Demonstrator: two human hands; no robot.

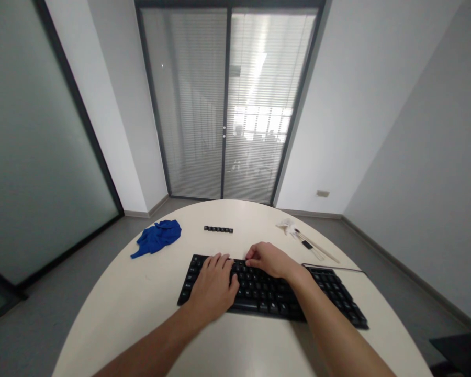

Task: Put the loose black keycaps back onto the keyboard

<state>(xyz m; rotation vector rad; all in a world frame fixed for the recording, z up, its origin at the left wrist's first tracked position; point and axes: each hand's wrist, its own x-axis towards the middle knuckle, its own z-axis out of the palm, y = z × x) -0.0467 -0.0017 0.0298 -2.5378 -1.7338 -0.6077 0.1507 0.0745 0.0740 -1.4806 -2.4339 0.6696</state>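
Note:
A black keyboard (259,292) lies across the pale round table, slightly tilted in view. My left hand (215,285) rests flat on its left part with the fingers spread and nothing held. Over the keyboard's top edge, near the middle, my right hand (267,258) has thumb and forefinger pinched together; whatever is between the fingertips is too small to make out. Beyond the keyboard, a short row of black keycaps (219,229) sits on the table.
A crumpled blue cloth (159,236) lies at the table's left. At the right are a white crumpled tissue (287,226), thin sticks (322,246) and a small black-and-white item (306,244). The keyboard's cable (337,267) runs toward the right edge of the table (121,314).

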